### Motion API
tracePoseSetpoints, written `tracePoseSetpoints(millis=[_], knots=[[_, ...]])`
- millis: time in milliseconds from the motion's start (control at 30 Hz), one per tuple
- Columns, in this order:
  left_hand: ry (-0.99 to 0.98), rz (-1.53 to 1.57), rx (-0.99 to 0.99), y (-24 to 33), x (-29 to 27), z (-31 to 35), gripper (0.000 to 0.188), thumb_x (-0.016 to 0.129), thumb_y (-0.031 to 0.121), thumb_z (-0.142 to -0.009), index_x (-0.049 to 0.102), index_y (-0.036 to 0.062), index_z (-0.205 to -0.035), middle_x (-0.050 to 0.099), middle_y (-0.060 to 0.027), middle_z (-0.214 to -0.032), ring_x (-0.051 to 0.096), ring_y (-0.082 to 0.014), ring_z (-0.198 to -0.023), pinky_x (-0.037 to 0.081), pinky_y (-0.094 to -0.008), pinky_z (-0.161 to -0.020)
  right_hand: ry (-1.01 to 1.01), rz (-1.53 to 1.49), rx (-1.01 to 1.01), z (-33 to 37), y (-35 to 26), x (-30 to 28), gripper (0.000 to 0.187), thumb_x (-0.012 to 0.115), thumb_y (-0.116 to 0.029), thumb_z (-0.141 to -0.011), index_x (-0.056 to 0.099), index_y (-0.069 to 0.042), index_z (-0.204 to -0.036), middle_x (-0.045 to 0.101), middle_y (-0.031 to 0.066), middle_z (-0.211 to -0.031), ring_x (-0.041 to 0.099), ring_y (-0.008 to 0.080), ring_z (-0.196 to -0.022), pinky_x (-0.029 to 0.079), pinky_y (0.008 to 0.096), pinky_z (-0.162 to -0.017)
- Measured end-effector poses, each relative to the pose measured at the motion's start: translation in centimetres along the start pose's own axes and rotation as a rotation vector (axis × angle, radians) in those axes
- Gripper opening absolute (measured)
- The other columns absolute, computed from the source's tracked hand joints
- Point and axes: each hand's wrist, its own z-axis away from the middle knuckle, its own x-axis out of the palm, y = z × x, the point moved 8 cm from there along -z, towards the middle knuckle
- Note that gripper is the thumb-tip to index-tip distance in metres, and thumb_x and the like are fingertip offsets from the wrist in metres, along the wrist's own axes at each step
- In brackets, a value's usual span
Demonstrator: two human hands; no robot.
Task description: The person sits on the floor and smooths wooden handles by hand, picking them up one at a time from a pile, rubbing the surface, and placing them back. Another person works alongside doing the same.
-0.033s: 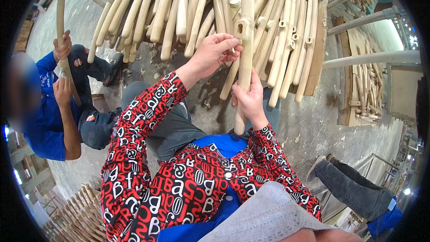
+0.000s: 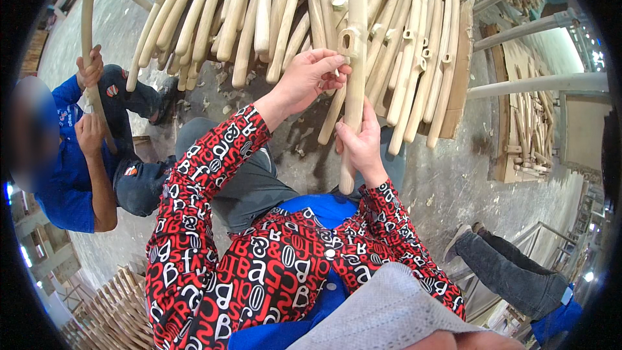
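Observation:
A long pale wooden chair-leg-like piece (image 2: 354,100) stands out before me, its rounded lower end near my lap. My right hand (image 2: 361,141) is closed around its lower part, thumb across the near face. Higher up, on the left side of the wood, my left hand (image 2: 311,78) pinches something small and pale that I cannot make out. Its fingertips touch the edge just below an oval slot (image 2: 348,41) cut into a raised block on the piece. The upper end runs out of view at the top.
Many similar wooden pieces (image 2: 223,23) lie side by side ahead, some on cardboard (image 2: 461,71). At the left a co-worker (image 2: 68,155) in blue holds a curved wooden piece (image 2: 87,19). Metal bars (image 2: 538,85) reach in from the right. Shavings litter the floor (image 2: 427,188). Another person's legs (image 2: 505,275) are lower right.
My hands and the wooden piece stay in place. The co-worker's lower hand has shifted slightly along their curved piece.

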Motion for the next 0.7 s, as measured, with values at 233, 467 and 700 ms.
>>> tracePoseSetpoints(millis=[233,467,700], knots=[[0.045,-0.026,0.030,-0.2,-0.2,-0.4,0.010,0.057,0.016,-0.094,0.060,0.0074,-0.095,0.065,-0.0030,-0.085,0.061,-0.0097,-0.069,0.050,-0.0236,-0.062,0.045,0.244,-0.109,-0.7,0.1,-1.3,0.069,0.057,-0.001,-0.083,0.025,-0.003,-0.144,0.055,0.0044,-0.085,0.053,0.0096,-0.054,0.044,0.0234,-0.044],[0.123,-1.079,0.808,5.2,2.0,0.9,0.010,0.057,0.011,-0.088,0.058,0.0023,-0.085,0.061,-0.0094,-0.076,0.061,-0.0199,-0.066,0.049,-0.0304,-0.059,-0.093,-0.339,0.123,-0.1,0.9,0.1,0.068,0.061,-0.001,-0.082,0.027,-0.005,-0.141,0.053,0.0070,-0.076,0.050,0.0146,-0.046,0.043,0.0255,-0.038],[0.388,-0.844,0.594,9.8,-5.9,-2.0,0.015,0.061,0.016,-0.090,0.064,0.0020,-0.095,0.066,-0.0025,-0.083,0.061,-0.0094,-0.076,0.050,-0.0248,-0.069,-0.353,-0.801,0.263,1.6,0.0,2.4,0.069,0.056,-0.005,-0.082,0.025,-0.006,-0.144,0.046,0.0064,-0.067,0.043,0.0123,-0.038,0.040,0.0262,-0.034]])
